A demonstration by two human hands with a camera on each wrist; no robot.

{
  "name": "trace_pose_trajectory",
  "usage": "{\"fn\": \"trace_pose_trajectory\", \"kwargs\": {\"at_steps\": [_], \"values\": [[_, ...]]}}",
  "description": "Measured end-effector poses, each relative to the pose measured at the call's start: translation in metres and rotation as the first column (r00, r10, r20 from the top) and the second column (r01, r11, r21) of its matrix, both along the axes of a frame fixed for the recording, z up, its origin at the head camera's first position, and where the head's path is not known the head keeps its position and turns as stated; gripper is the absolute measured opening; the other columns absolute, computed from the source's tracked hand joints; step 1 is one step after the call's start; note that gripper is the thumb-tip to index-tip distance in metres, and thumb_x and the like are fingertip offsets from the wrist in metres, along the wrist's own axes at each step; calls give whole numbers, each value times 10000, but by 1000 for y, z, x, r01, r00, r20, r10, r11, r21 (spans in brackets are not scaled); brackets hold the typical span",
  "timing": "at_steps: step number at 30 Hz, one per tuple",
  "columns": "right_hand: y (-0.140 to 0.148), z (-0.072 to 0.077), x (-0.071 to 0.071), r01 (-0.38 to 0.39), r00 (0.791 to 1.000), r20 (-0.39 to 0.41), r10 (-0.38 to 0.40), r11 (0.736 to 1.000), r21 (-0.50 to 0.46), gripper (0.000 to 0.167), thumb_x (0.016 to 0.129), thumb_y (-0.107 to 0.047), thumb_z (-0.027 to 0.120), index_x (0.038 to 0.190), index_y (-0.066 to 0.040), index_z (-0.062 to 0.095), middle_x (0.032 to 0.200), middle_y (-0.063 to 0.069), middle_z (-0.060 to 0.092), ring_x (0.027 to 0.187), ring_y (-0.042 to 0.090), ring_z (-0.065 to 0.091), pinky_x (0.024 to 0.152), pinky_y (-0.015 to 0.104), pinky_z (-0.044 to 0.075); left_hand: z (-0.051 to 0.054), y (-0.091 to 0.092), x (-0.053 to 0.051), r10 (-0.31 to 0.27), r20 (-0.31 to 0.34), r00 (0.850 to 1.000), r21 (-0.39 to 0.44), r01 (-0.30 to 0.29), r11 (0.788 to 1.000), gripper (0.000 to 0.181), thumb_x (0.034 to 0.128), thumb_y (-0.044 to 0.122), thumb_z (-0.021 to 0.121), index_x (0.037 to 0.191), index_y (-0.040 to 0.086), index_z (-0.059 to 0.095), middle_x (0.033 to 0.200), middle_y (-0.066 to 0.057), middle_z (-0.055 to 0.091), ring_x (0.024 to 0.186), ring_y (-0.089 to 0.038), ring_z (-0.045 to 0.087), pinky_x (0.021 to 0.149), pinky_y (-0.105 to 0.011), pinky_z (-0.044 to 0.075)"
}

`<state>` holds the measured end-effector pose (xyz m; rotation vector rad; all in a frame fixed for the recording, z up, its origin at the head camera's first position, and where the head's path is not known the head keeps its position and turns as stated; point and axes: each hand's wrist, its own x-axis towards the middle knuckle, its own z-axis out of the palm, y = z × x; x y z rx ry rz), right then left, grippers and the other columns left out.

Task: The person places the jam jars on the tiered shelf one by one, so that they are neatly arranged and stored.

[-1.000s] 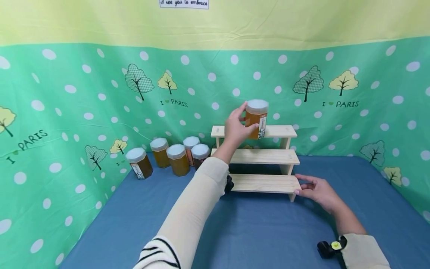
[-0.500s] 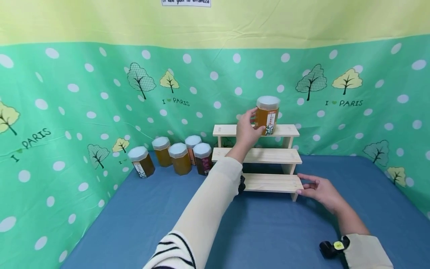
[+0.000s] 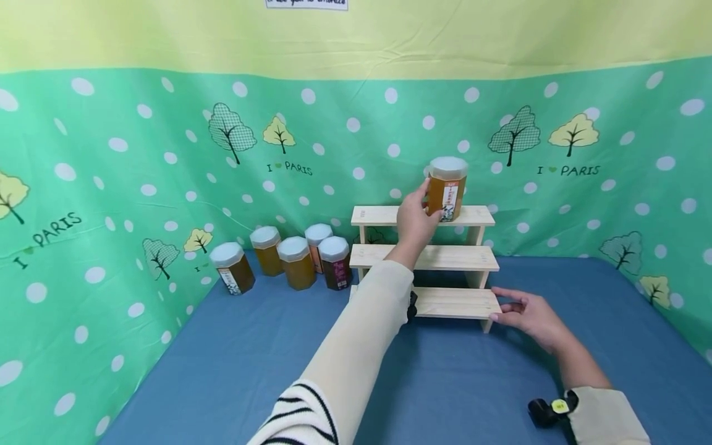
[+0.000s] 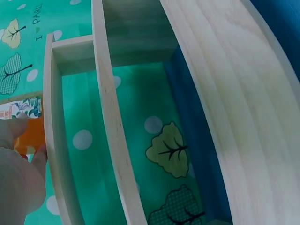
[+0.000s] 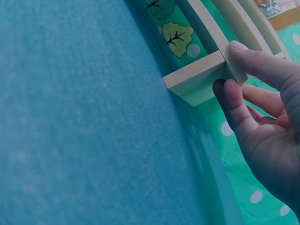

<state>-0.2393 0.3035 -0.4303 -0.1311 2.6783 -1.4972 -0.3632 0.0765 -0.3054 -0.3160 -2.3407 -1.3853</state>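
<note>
My left hand (image 3: 416,216) grips an amber honey jar (image 3: 447,193) with a white lid and a label, thumb in front. The jar is upright at the right part of the top step of a three-step wooden rack (image 3: 458,303); I cannot tell if its base bears on the board. In the left wrist view, the jar (image 4: 32,136) shows only partly beside the top board. With thumb and fingers, my right hand (image 3: 531,318) pinches the right end of the rack's bottom board. The right wrist view shows this pinch at the board's corner (image 5: 236,70).
Several lidded jars stand left of the rack: a dark one (image 3: 233,272) at the far left, amber ones (image 3: 297,269), and a dark one with a purple label (image 3: 336,272) nearest the rack. A blue cloth (image 3: 222,371) covers the table. Behind hangs a green dotted curtain (image 3: 334,142).
My left hand has carried the jar rightward over the top step, turning its label more to the front; lately it moves only slightly. The right hand has stayed on the bottom board.
</note>
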Motion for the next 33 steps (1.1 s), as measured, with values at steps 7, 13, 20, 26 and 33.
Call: {"fn": "trace_pose_trajectory", "kwargs": {"at_steps": [7, 13, 20, 26, 33], "values": [[-1, 1, 1, 8, 1000, 6, -8, 1000, -4, 787, 841, -322, 780, 1450, 26, 423, 1048, 140, 664, 897, 211, 628, 746, 289, 524, -8, -4, 0, -59, -17, 998, 190, 61, 980, 586, 830, 108, 784, 1372, 179, 574, 1270, 9, 599, 1095, -183, 615, 795, -176, 525], [-1, 1, 1, 14, 1000, 6, -14, 1000, 0, 788, 837, -322, 783, 1448, 24, 426, 1042, 139, 657, 890, 215, 621, 737, 293, 526, -14, -9, 6, -90, -74, 993, 305, 109, 946, 394, 843, 77, 768, 1220, 64, 655, 1187, -40, 628, 1094, -253, 625, 812, -188, 528], [-1, 0, 1, 9, 1000, -3, -9, 1000, -9, 777, 840, -289, 785, 1444, 40, 423, 1016, 141, 666, 874, 217, 634, 735, 301, 533, -18, -16, 12, -91, -137, 986, 351, 134, 927, 375, 833, 77, 778, 1190, 32, 669, 1151, -65, 634, 1023, -178, 634, 837, -266, 545], [-2, -1, 2, 17, 1000, 4, -17, 1000, 3, 784, 835, -305, 788, 1443, 36, 427, 1015, 131, 668, 874, 215, 632, 730, 285, 524, -23, -26, 16, -101, -212, 972, 396, 180, 900, 356, 815, 23, 782, 1156, 4, 683, 1128, -92, 626, 1000, -192, 642, 867, -382, 547], [-2, 1, 1, 16, 1000, 4, -16, 1000, 6, 782, 839, -301, 785, 1443, 39, 424, 1017, 133, 668, 882, 225, 632, 736, 286, 524, -25, -39, 23, -186, -249, 951, 388, 274, 880, 352, 830, 43, 770, 1166, -2, 672, 1143, -123, 613, 1032, -275, 634, 887, -436, 534]]}}
